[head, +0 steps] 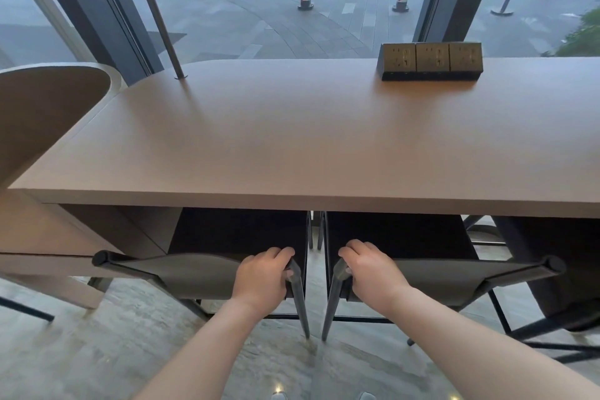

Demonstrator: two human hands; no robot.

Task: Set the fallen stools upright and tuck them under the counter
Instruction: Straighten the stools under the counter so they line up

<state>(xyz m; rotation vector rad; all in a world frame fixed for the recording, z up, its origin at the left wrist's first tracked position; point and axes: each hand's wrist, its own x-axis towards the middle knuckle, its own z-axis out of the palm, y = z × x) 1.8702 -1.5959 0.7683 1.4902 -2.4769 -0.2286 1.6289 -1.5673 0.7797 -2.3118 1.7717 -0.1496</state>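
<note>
Two dark stools with low grey backrests stand upright side by side at the brown counter (292,146). Their black seats reach under the counter's front edge. My left hand (264,274) grips the right end of the left stool's backrest (181,273). My right hand (370,271) grips the left end of the right stool's backrest (454,279). A narrow gap separates the two stools between my hands. Their thin black legs stand on the grey floor.
A block of three power sockets (430,60) sits at the counter's back right. A slanted metal pole (152,10) meets the counter at the back left. A curved brown panel (42,107) stands at the left. A dark counter support (568,269) is at the right.
</note>
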